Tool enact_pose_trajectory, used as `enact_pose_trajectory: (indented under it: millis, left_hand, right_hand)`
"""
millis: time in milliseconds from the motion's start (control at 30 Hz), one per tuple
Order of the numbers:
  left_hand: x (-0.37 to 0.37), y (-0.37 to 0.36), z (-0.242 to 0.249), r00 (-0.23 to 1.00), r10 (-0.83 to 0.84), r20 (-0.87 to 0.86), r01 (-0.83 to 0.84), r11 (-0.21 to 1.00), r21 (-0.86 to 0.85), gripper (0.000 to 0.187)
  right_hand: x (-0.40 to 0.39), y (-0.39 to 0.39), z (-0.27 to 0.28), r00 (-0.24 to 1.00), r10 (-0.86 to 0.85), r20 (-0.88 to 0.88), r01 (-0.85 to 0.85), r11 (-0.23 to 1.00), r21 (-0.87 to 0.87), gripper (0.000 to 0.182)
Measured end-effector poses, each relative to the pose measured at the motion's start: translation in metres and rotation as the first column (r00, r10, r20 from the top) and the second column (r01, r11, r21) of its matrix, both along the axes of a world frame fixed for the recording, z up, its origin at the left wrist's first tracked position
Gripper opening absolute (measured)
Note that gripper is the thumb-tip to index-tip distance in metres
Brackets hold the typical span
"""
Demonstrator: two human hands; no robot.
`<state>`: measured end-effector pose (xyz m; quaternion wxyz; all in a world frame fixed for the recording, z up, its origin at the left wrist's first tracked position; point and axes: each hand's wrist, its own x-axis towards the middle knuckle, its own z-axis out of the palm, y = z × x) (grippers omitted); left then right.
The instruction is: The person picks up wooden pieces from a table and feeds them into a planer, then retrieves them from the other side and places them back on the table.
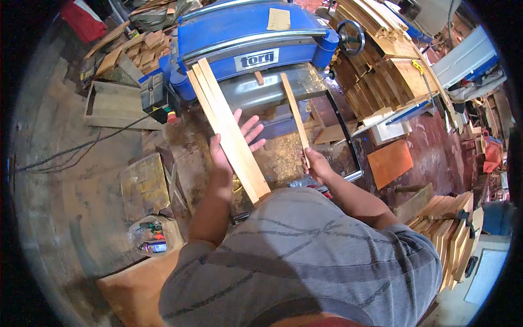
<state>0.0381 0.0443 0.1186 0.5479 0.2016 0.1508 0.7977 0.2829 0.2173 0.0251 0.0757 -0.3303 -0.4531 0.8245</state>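
Several pale wooden strips (pixel 231 133) lie bundled across the palm of my left hand (pixel 220 152). Its thumb is on their left side, while the fingers stretch out past the right side. The bundle's near end meets my shirt, and its far end reaches the front of a blue planer (pixel 218 41) labelled "torq". My right hand (pixel 316 165) is closed around the near end of a single thin wooden strip (pixel 295 111), which points toward the machine. A small wood block (pixel 259 78) sits on the planer's metal bed (pixel 239 87).
Stacked boards (pixel 376 71) stand right of the machine beneath its handwheel (pixel 350 37). A control box (pixel 158 94) with a red button is at left, its cable (pixel 81 146) trailing away. Scrap wood (pixel 141 52) is heaped behind. A tub of bottles (pixel 155 235) sits lower left.
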Motion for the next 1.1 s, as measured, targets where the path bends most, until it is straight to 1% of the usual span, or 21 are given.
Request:
enact_pose_trajectory:
  millis: [33,100,133,233,267,367,400,433,467,500,533,567,633,667,767,800,833,900,967,1033,1100]
  left_hand:
    - [-0.002,0.002,-0.002,1.0,-0.001,0.004,0.001,1.0,-0.002,0.099]
    - [-0.005,0.003,-0.002,0.999,-0.045,0.025,0.045,0.999,-0.03,0.098]
    - [-0.003,0.001,-0.002,0.999,-0.03,0.023,0.031,0.998,-0.058,0.097]
    - [-0.002,0.001,0.0,0.999,-0.013,0.046,0.018,0.994,-0.105,0.097]
    - [0.0,0.002,0.001,0.997,-0.014,0.081,0.019,0.998,-0.06,0.096]
    - [0.003,0.003,-0.002,0.997,-0.015,0.077,0.017,1.0,-0.022,0.095]
    - [0.005,0.003,0.003,0.991,0.002,0.137,0.007,0.998,-0.069,0.091]
    - [0.005,0.003,0.0,0.991,0.033,0.133,-0.022,0.997,-0.08,0.091]
    - [0.005,0.001,-0.007,0.994,0.011,0.105,-0.005,0.998,-0.066,0.096]
    - [0.006,-0.001,-0.007,0.997,-0.013,0.075,0.017,0.998,-0.058,0.1]
    - [0.011,0.0,-0.008,0.996,0.002,0.094,-0.002,1.0,-0.003,0.1]
    - [0.016,0.0,-0.009,0.995,0.027,0.096,-0.026,0.999,-0.019,0.1]
    - [0.031,0.002,-0.011,0.981,0.118,0.156,-0.121,0.993,0.011,0.091]
    - [0.04,0.003,-0.002,0.974,0.169,0.151,-0.161,0.985,-0.063,0.088]
    - [0.055,0.006,0.006,0.971,0.214,0.107,-0.202,0.973,-0.11,0.085]
    - [0.062,0.008,0.013,0.967,0.244,0.078,-0.23,0.961,-0.154,0.083]
    - [0.067,0.01,0.017,0.963,0.26,0.072,-0.247,0.958,-0.148,0.083]
    - [0.075,0.011,0.024,0.953,0.303,0.006,-0.296,0.936,-0.188,0.083]
    - [0.08,0.014,0.028,0.935,0.352,-0.042,-0.354,0.919,-0.173,0.082]
    - [0.087,0.02,0.03,0.919,0.388,-0.073,-0.395,0.904,-0.161,0.082]
    - [0.095,0.026,0.026,0.884,0.463,-0.062,-0.467,0.871,-0.149,0.08]
  right_hand:
    - [0.004,0.009,-0.007,1.0,-0.001,0.004,0.001,1.0,-0.002,0.033]
    - [0.005,0.025,-0.016,0.994,-0.018,0.112,0.026,0.997,-0.076,0.035]
    - [0.003,0.035,-0.021,0.986,-0.009,0.169,0.02,0.998,-0.06,0.036]
    - [-0.02,0.061,-0.03,0.977,-0.017,0.212,0.03,0.998,-0.056,0.039]
    - [-0.033,0.073,-0.037,0.977,-0.011,0.213,0.023,0.998,-0.052,0.039]
    - [-0.082,0.108,-0.043,0.965,0.002,0.261,0.013,0.998,-0.054,0.04]
    - [-0.098,0.126,-0.051,0.957,0.009,0.291,-0.024,0.999,0.047,0.04]
    - [-0.112,0.139,-0.059,0.949,0.016,0.316,-0.066,0.987,0.148,0.04]
    - [-0.118,0.14,-0.045,0.976,0.048,0.213,-0.061,0.997,0.056,0.042]
    - [-0.124,0.141,-0.046,0.968,0.028,0.248,-0.057,0.992,0.11,0.043]
    - [-0.126,0.141,-0.048,0.97,0.022,0.241,-0.047,0.994,0.101,0.043]
    - [-0.129,0.145,-0.049,0.972,0.015,0.236,-0.039,0.995,0.097,0.043]
    - [-0.14,0.155,-0.062,0.973,0.02,0.229,-0.049,0.991,0.122,0.044]
    - [-0.138,0.154,-0.067,0.977,-0.001,0.213,-0.034,0.986,0.162,0.044]
    - [-0.145,0.16,-0.06,0.976,0.034,0.217,-0.064,0.989,0.133,0.046]
    - [-0.144,0.167,-0.053,0.961,0.132,0.243,-0.158,0.983,0.089,0.05]
    - [-0.137,0.17,-0.048,0.96,0.148,0.236,-0.174,0.98,0.094,0.05]
    - [-0.123,0.17,-0.039,0.987,0.135,0.09,-0.123,0.984,-0.128,0.058]
    - [-0.088,0.163,-0.035,0.924,0.379,0.048,-0.353,0.895,-0.271,0.068]
    - [-0.048,0.125,-0.021,0.772,0.622,0.13,-0.589,0.777,-0.223,0.061]
    - [-0.021,0.077,-0.004,0.612,0.779,-0.138,-0.782,0.568,-0.256,0.052]
